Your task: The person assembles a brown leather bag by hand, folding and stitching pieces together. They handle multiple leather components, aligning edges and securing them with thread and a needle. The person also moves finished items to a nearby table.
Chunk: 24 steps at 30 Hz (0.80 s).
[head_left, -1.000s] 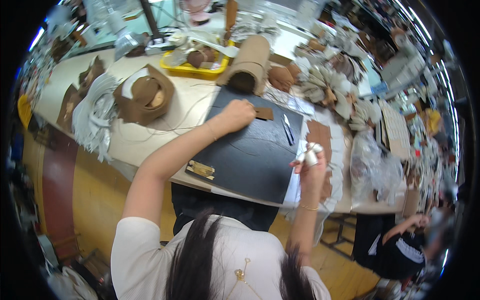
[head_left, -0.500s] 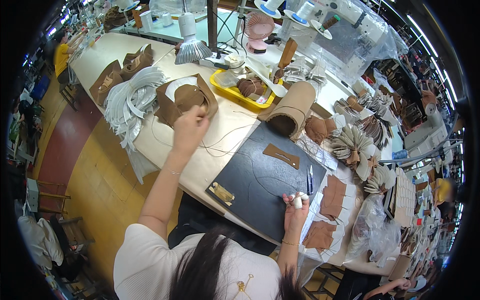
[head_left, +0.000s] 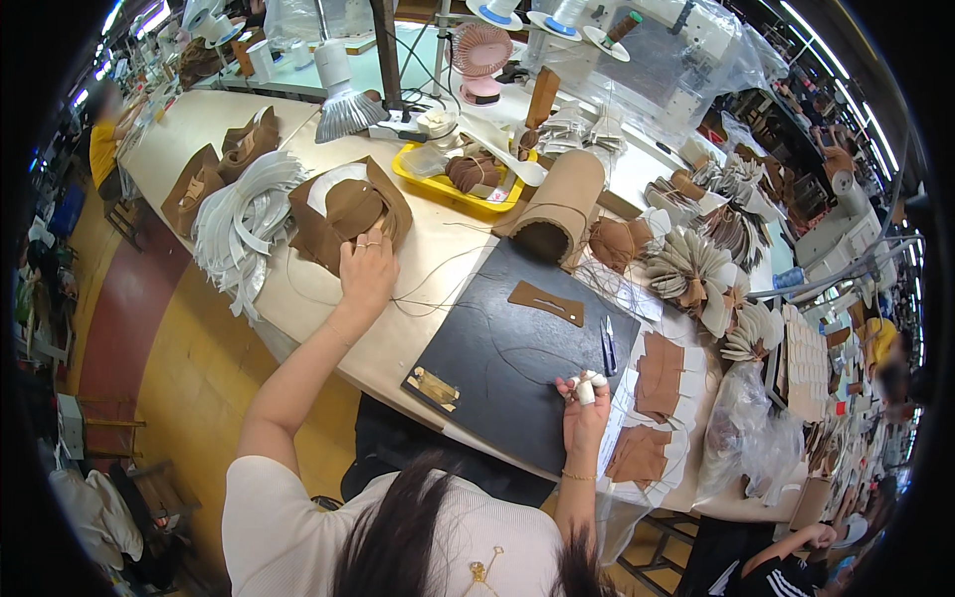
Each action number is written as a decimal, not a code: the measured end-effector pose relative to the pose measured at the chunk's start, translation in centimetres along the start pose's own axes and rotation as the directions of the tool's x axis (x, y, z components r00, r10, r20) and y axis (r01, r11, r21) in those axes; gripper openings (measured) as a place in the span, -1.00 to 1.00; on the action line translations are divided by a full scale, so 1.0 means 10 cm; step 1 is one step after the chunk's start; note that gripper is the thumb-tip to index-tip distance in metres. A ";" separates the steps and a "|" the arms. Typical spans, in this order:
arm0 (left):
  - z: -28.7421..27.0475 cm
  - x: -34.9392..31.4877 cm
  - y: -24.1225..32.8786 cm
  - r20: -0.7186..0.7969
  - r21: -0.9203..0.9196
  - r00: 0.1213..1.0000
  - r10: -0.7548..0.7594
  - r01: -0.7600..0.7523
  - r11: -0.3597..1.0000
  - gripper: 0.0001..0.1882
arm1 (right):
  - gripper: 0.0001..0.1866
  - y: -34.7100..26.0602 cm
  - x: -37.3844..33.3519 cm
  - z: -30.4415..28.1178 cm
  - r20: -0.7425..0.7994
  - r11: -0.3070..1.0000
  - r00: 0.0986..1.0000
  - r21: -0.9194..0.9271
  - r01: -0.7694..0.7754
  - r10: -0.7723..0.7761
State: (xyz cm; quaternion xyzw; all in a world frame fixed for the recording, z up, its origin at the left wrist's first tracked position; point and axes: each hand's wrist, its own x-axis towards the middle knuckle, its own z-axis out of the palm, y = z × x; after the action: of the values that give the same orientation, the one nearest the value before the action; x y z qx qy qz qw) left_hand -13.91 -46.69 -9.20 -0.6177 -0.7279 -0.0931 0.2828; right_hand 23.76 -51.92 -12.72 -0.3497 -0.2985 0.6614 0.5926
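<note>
My left hand [head_left: 368,274] reaches to the near edge of a folded brown leather holder [head_left: 306,234] with loose brown leather pieces [head_left: 355,206] in it. Its bent fingers close on one of these pieces, and the fingertips are partly hidden. Over the black mat [head_left: 468,348], my right hand [head_left: 584,418] is closed in a pinch, with white wraps on several fingers. A thin dark thread [head_left: 517,350] curves over the mat to its fingertips. Beyond this hand lie a slotted brown leather strip [head_left: 546,303] and a pair of thread snips [head_left: 609,345].
White strips [head_left: 242,224] are heaped left of the holder. A yellow tray [head_left: 466,197], a rolled brown sheet [head_left: 565,204] and a lamp [head_left: 343,104] stand behind. Brown leather stacks [head_left: 660,376] and fanned bundles [head_left: 686,267] lie to the right.
My left hand has come down and nearer, from above the holder onto the leather pieces at its near edge. My right hand stays pinched over the mat. The whole view has shifted slightly.
</note>
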 end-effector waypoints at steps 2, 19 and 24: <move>0.02 -0.01 0.00 0.019 0.035 1.000 0.011 -0.012 0.999 -0.80 | -0.90 0.00 0.00 0.00 0.010 1.000 1.000 0.004 0.011 -0.011; 0.17 0.00 -0.08 0.010 -0.101 0.999 0.035 -0.033 0.994 -0.79 | -0.87 0.04 -0.04 -0.03 0.047 0.999 0.998 -0.016 0.035 -0.034; -0.02 0.14 -0.19 0.152 -0.321 0.988 0.003 0.047 0.946 -0.70 | -0.85 0.03 -0.11 -0.04 0.039 0.998 0.999 -0.051 0.026 -0.024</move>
State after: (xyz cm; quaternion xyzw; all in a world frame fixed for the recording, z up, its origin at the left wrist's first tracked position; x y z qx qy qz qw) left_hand -15.80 -45.99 -7.88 -0.6528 -0.7288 -0.1677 0.1207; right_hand 23.98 -53.02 -13.12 -0.3483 -0.3313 0.6525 0.5858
